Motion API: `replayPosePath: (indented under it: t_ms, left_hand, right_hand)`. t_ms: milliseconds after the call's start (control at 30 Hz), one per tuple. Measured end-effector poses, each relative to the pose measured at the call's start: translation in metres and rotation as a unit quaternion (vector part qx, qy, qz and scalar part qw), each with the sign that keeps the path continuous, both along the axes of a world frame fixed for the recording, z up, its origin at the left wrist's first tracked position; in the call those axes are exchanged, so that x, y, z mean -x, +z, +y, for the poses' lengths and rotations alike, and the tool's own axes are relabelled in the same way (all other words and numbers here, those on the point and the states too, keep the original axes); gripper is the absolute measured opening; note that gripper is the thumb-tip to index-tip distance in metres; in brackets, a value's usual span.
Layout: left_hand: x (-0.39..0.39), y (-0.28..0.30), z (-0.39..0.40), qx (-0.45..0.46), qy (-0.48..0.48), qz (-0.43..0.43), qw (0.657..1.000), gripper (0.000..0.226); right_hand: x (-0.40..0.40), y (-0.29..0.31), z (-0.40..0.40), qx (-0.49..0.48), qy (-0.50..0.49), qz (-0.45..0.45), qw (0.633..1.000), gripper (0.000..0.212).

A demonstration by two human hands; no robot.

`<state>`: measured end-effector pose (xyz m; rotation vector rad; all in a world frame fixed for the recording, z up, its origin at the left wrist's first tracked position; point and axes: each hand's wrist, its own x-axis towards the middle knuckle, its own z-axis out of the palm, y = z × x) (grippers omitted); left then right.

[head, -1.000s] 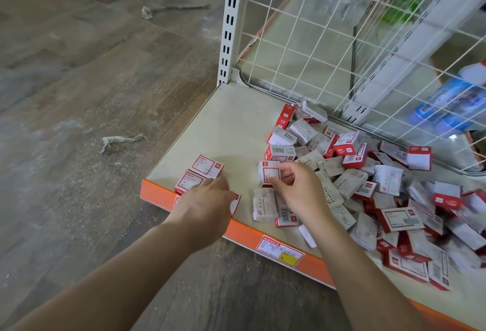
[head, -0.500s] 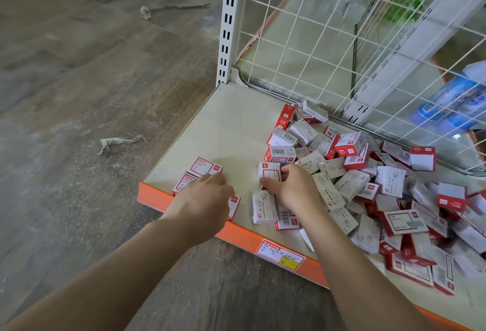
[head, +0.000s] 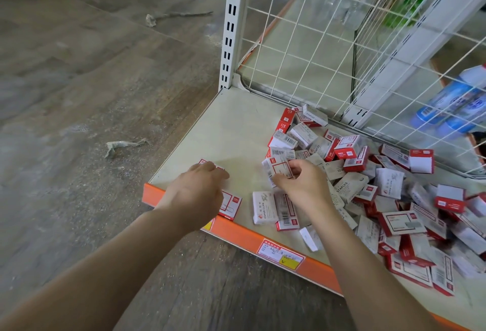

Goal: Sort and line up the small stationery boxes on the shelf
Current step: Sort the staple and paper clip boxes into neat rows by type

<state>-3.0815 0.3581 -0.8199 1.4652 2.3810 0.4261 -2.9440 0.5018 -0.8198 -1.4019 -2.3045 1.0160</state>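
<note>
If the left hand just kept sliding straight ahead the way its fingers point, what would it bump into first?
Probably nothing soon. The left hand rests over red-and-white boxes at the shelf's front edge, fingers pointing up and right over bare shelf. Beyond lies the wire mesh back, though depth is unclear.

We see a low shelf (head: 231, 125) with a pale top and an orange front edge (head: 244, 236). A price label (head: 281, 254) is stuck on that edge. On the right side of the shelf lies a big messy pile of small red and white boxes (head: 381, 194). Some say STAPLES. One white box near the front says PAPER CLIPS (head: 264, 207). A few red and white boxes (head: 231, 204) lie flat by the left front corner, apart from the pile. The shelf stands on a grey-brown wood floor (head: 92, 81). Two crumpled scraps (head: 123, 145) lie on the floor.
</note>
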Motion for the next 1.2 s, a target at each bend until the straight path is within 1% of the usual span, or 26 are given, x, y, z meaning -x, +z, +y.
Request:
replayPosePath:
  t_ms: [67, 167, 267, 367, 500, 567, 700, 800, 900, 1067, 1200]
  left_hand:
    - [0.003, 0.005, 0.001, -0.013, 0.019, -0.013, 1.0, 0.038]
    - [0.004, 0.009, 0.003, -0.031, 0.039, -0.031, 0.998, 0.035]
    - [-0.002, 0.011, 0.007, -0.04, 0.043, -0.045, 0.997, 0.033]
    - [-0.01, 0.014, 0.011, -0.03, 0.033, -0.056, 0.997, 0.034]
    - [-0.018, 0.015, 0.014, -0.009, 0.01, -0.047, 0.999, 0.039]
    - [-0.021, 0.016, 0.015, -0.001, 0.005, -0.07, 0.998, 0.039]
    - [-0.025, 0.018, 0.018, -0.005, 0.013, -0.143, 0.99, 0.031]
    - [-0.025, 0.018, 0.018, -0.011, 0.038, -0.174, 0.984, 0.029]
    - [-0.026, 0.017, 0.017, -0.013, 0.049, -0.181, 0.982, 0.028]
    - [-0.028, 0.017, 0.013, 0.013, 0.009, -0.131, 0.991, 0.028]
    - [-0.031, 0.017, 0.012, 0.02, -0.009, -0.118, 0.993, 0.026]
  right_hand:
    - [-0.003, 0.005, -0.002, -0.011, 0.02, 0.011, 1.0, 0.02]
    - [-0.01, 0.007, -0.007, -0.054, 0.064, -0.009, 0.996, 0.038]
    - [-0.016, 0.009, -0.014, -0.079, 0.119, -0.02, 0.99, 0.036]
    - [-0.02, 0.012, -0.021, -0.11, 0.162, -0.042, 0.98, 0.039]
    - [-0.021, 0.019, -0.031, -0.129, 0.197, -0.028, 0.971, 0.034]
    - [-0.021, 0.02, -0.035, -0.136, 0.208, -0.022, 0.968, 0.034]
    - [-0.022, 0.019, -0.037, -0.139, 0.215, -0.012, 0.967, 0.036]
    - [-0.024, 0.016, -0.035, -0.127, 0.218, -0.014, 0.968, 0.038]
    - [-0.029, 0.013, -0.028, -0.101, 0.226, -0.04, 0.968, 0.04]
    - [-0.03, 0.015, -0.02, -0.082, 0.222, -0.029, 0.971, 0.035]
    - [-0.024, 0.013, -0.02, -0.024, 0.239, -0.036, 0.97, 0.037]
